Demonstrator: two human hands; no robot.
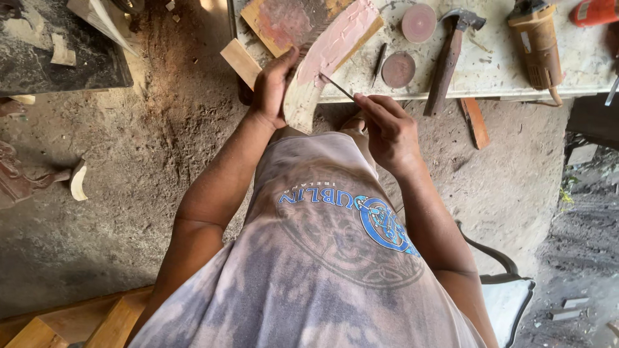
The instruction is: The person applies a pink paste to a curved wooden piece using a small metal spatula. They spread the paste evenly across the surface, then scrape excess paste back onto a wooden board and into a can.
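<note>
Head view: left hand (271,87) grips curved wood piece (322,71) at table edge (451,90); right hand (387,129) fingers pinch thin blade (336,86).

hammer (449,61) on table (580,71), grinder (537,44) right

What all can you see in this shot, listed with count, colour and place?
curved wooden piece: one, pale wood coated with pink filler, held over the bench edge
thin blade tool: one, dark, tip on the curved piece
board: one, tan smeared pink, bench top left
round tin lids: two, pinkish and reddish brown, mid bench
hammer: one, wooden handle, bench
angle grinder: one, ochre, bench right
workbench: one, whitish, top
wood offcut: one, orange-brown, dirt floor below the bench
carved wooden piece: one, pale, floor at left
left hand: grips the curved piece
right hand: pinches the blade tool
</note>
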